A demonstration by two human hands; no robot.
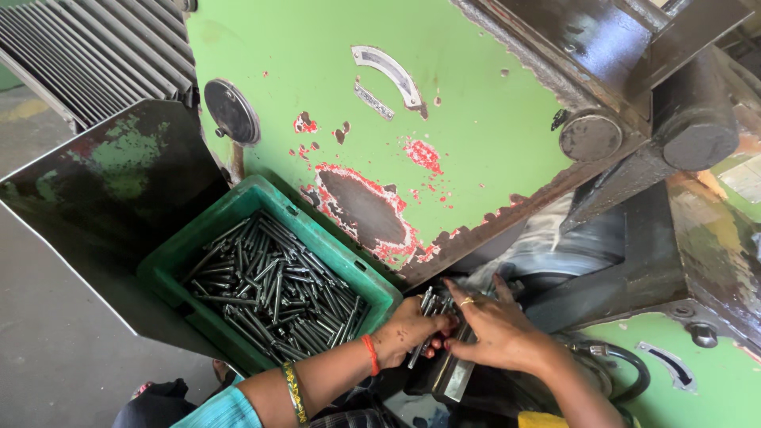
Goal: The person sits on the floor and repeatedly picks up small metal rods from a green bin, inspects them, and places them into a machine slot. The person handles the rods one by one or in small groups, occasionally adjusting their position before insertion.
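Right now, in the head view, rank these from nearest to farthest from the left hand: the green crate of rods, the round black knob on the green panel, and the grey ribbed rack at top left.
1. Green crate of rods: just left of the left hand.
2. Round black knob: up on the green panel.
3. Grey ribbed rack: far top-left corner.

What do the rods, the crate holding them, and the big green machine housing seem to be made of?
Rods: likely bare steel, grey with bright glints.
Crate: probably moulded plastic, uniform matte green, ribbed rim.
Machine housing: painted metal, green coat chipped to red primer and dark bare patches.
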